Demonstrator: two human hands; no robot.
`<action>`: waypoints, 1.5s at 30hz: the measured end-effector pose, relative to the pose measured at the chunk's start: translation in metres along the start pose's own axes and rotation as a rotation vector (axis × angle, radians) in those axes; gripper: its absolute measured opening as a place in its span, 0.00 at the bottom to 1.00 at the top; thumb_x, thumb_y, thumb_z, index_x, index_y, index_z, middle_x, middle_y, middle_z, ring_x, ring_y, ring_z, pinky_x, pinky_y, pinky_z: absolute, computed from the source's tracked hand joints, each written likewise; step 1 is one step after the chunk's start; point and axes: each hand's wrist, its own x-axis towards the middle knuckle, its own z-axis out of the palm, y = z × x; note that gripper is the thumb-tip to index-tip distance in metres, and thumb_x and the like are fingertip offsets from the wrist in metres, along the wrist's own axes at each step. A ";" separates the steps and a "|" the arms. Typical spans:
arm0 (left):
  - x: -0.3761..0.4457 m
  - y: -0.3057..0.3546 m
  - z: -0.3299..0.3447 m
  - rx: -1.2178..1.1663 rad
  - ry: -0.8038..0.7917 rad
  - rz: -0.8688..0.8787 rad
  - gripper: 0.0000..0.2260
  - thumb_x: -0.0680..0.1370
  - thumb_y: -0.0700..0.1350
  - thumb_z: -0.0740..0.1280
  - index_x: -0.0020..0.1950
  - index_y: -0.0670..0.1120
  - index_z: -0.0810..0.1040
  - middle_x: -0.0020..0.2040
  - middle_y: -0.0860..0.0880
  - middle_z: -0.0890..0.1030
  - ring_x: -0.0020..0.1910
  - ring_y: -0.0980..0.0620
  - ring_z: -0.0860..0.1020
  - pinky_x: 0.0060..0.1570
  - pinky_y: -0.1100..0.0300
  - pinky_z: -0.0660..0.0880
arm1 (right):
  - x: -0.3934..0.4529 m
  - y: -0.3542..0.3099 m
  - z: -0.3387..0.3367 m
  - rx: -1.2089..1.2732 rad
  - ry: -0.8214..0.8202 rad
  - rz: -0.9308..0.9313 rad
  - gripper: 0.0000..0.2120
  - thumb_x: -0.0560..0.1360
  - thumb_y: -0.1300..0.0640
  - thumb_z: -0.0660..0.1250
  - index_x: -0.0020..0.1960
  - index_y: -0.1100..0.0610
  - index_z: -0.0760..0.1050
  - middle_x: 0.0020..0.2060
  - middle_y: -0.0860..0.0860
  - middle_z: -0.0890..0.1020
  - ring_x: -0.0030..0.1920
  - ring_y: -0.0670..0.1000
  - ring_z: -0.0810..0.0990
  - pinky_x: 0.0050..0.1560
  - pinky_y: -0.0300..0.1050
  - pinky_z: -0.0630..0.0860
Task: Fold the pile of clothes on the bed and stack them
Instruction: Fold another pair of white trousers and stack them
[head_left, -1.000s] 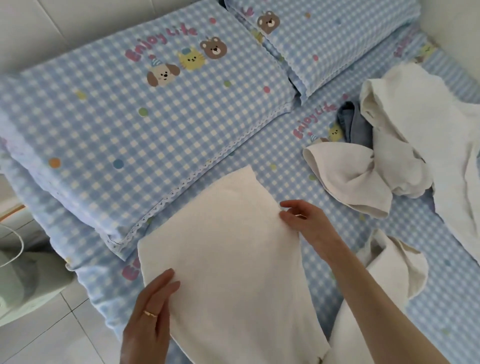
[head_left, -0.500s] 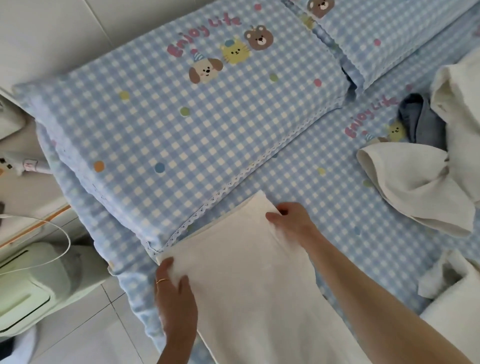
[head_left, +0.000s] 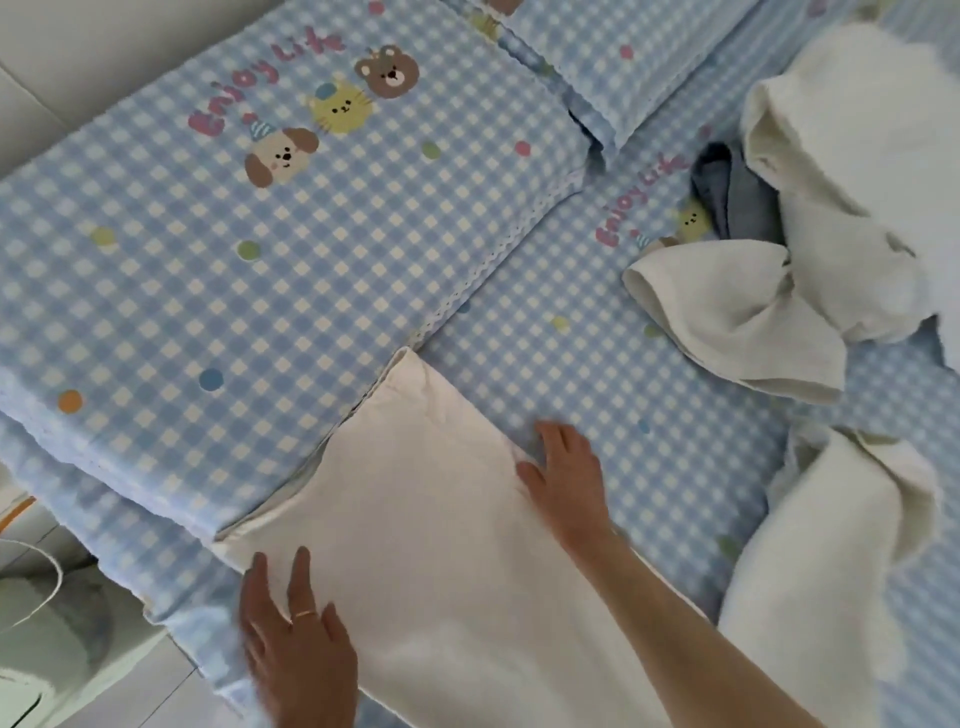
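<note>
A cream cloth (head_left: 431, 525) lies spread flat on the blue checked bed (head_left: 597, 374), its far corner against the big pillow's edge. My left hand (head_left: 296, 639), with a ring on one finger, rests flat on the cloth's near left edge. Flat with straight fingers, my right hand (head_left: 566, 478) presses on the cloth's right edge. A loose pile of white garments (head_left: 810, 218) sits at the right, with a grey-blue piece (head_left: 737, 197) tucked under it. Another crumpled white garment (head_left: 826, 551) lies near my right forearm.
A large checked pillow (head_left: 291, 218) with cartoon animals fills the upper left, and a second pillow (head_left: 613, 57) lies behind it. Beyond the bed's left edge is tiled floor with a pale green object (head_left: 47, 629).
The cloth has been laid down against the pillow. Both hands let go of its edges and now lie flat on it. The view has shifted left and closer.
</note>
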 end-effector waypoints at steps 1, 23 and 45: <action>-0.018 0.011 0.002 0.006 -0.008 0.145 0.20 0.69 0.38 0.65 0.61 0.39 0.78 0.65 0.33 0.71 0.62 0.32 0.70 0.64 0.42 0.66 | -0.021 0.024 -0.011 -0.060 0.053 0.031 0.25 0.74 0.54 0.68 0.69 0.53 0.67 0.65 0.52 0.72 0.65 0.55 0.70 0.65 0.50 0.65; -0.066 0.263 -0.022 -0.541 -0.574 0.548 0.26 0.78 0.54 0.59 0.75 0.53 0.58 0.69 0.61 0.63 0.70 0.64 0.60 0.68 0.67 0.57 | -0.206 0.145 -0.151 0.976 -0.221 0.061 0.12 0.80 0.53 0.62 0.40 0.57 0.74 0.32 0.47 0.68 0.34 0.45 0.65 0.36 0.39 0.62; 0.016 0.192 -0.089 -0.319 -0.301 0.608 0.06 0.80 0.41 0.61 0.52 0.52 0.71 0.38 0.51 0.78 0.37 0.46 0.76 0.39 0.56 0.67 | -0.247 0.118 -0.117 0.683 -0.083 -0.081 0.13 0.82 0.48 0.54 0.60 0.44 0.74 0.51 0.32 0.79 0.52 0.34 0.76 0.54 0.32 0.70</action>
